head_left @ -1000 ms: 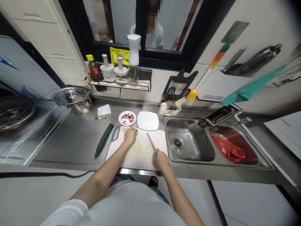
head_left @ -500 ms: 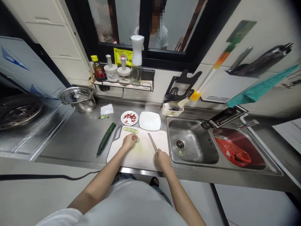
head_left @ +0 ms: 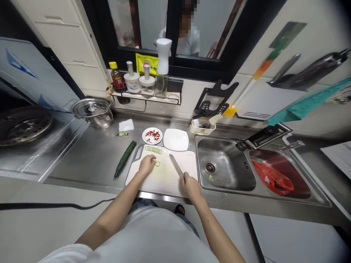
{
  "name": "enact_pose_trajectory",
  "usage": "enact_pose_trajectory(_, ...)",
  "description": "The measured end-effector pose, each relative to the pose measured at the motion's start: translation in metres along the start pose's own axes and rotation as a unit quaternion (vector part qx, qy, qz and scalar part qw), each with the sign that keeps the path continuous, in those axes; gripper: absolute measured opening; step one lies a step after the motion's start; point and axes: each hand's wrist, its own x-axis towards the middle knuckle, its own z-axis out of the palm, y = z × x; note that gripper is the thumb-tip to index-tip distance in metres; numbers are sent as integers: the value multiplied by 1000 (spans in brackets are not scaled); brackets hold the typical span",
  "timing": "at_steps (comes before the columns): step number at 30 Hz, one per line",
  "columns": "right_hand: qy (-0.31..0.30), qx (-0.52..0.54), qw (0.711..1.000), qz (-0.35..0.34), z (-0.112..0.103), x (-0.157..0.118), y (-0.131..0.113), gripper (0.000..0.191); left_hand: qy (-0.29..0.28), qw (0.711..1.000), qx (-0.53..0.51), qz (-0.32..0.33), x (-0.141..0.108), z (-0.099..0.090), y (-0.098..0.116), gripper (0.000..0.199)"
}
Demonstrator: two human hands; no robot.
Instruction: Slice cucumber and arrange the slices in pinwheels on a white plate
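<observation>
Right hand (head_left: 190, 185) fingers clamped on knife (head_left: 176, 165). Cucumber slice (head_left: 157, 164), 3 o'clock of left hand (head_left: 147, 165): likely light, slick; pinch rim. Left fingers: can't tell.

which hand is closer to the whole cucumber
Left. The left hand is to the right of the whole cucumber, over the cutting board; the right hand is farther right, holding the knife.

Long silver-bladed knife (head_left: 176, 165): handle in right hand (head_left: 191, 185), blade pointing forward-left above the board; contact unclear. White rectangular cutting board with grey rim (head_left: 170, 187): flat on stainless-steel counter (head_left: 90, 157); faint greenish smear centrally. Thin round pale-green cucumber slices (head_left: 153, 149): overlapping row, far left of board. Separate pale-green slice (head_left: 157, 164): nearer, just beside left hand (head_left: 147, 164).
</observation>
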Motion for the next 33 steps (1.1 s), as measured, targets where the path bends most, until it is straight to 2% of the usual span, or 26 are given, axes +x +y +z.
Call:
enact_pose_trajectory(5,-3,-2,999,-53,6,-18,-6,28,16,999,-47,-20,4,1,-5,21)
enact_pose_trajectory(10,-24,-25,997,-74,8,-26,-15,26,13,997,-66,-36,6,-2,-4,20)
enact_pose_trajectory(23,-50,-57,993,-89,10,-26,-25,28,14,996,-77,-38,5,-1,-3,18)
enact_pose_trajectory(28,-40,-57,992,-107,12,-25,-25,28,13,996,-73,-42,7,0,-4,19)
enact_pose_trajectory(33,-55,-66,988,-127,9,-19,-25,30,7,997,-65,-48,10,3,-7,19)
